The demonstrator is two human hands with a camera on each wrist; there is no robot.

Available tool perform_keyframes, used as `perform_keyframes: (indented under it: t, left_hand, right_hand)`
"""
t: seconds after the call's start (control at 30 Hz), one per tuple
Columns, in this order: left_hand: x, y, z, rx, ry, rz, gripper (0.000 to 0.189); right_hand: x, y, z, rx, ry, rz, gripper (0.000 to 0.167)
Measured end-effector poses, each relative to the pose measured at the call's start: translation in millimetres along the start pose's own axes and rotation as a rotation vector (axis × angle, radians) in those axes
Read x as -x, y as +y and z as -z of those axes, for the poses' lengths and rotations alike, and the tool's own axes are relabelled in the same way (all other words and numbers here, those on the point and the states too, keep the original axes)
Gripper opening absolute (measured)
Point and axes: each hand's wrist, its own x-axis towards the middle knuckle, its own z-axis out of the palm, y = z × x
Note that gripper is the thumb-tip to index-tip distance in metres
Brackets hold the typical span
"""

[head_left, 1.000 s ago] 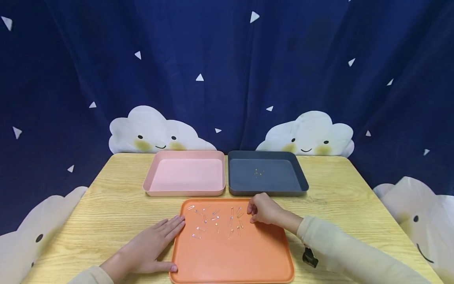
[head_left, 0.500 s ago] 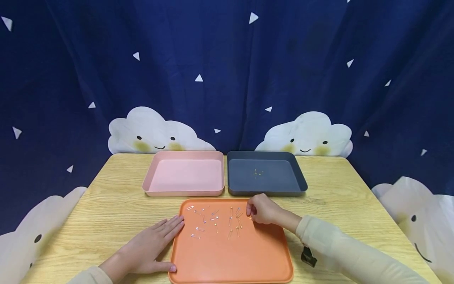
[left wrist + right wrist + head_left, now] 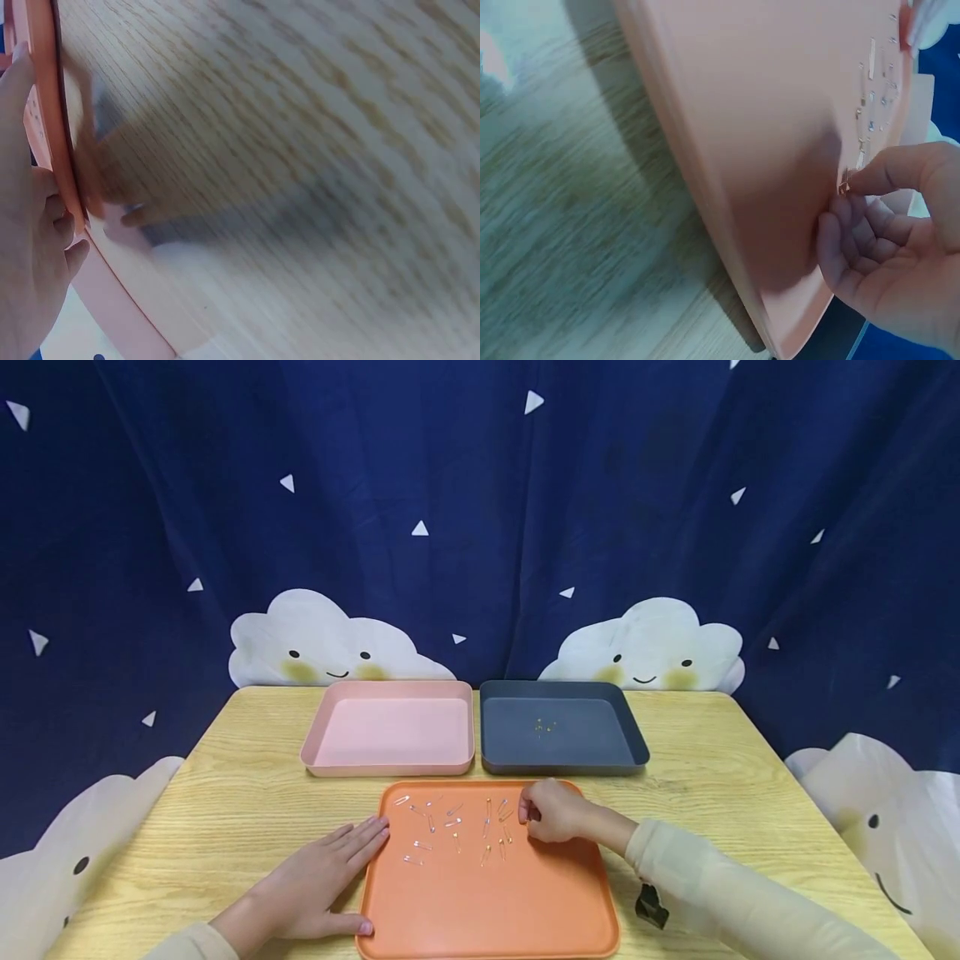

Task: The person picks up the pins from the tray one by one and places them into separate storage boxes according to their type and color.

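"What do we see our right grip (image 3: 557, 812) doing?"

"We have it over the far right part of the orange tray (image 3: 495, 910). From the right wrist, we see its thumb and forefinger pinching a small gold-coloured pin (image 3: 844, 186), with the other fingers curled in below."

"And our left grip (image 3: 322, 877)?"

"We keep nothing in that one. Its fingers lie straight, tips on the tray's left rim, and its thumb stands apart, touching the same rim nearer to us."

"Where do we find the loose pins (image 3: 423, 845)?"

"We see them scattered over the far half of the orange tray, between our two grips: silvery ones mostly to the left, several gold-coloured ones to the right."

"What else do we have on the desk (image 3: 225, 777)?"

"Beyond the orange tray, we see a pink tray (image 3: 401, 731) on the left, and just beside it a dark grey tray (image 3: 592, 739) with a few tiny gold-coloured pieces (image 3: 545, 727) inside."
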Motion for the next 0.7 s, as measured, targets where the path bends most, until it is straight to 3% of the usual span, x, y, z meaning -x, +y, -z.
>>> perform_keyframes:
  t: [0.17, 0.5, 0.6, 0.7]
  left_hand:
    - [0.6, 0.7, -0.2, -0.011, 0.0, 0.005, 0.098]
    - [0.3, -0.1, -1.4, -0.011, -0.009, 0.009, 0.098]
    - [0.5, 0.4, -1.7, -0.02, -0.005, 0.005, 0.098]
    - [0.4, 1.0, -0.2, -0.022, -0.013, 0.008, 0.098]
  right_hand:
    - [-0.9, 3.9, 5.9, -0.206, -0.062, -0.047, 0.011]
    - [-8.2, 17.5, 8.3, -0.797, -0.179, -0.276, 0.013]
    - [-9.8, 21.8, 10.2, -0.893, -0.191, -0.291, 0.013]
    - [-11.6, 24.1, 15.2, -0.921, -0.174, -0.309, 0.014]
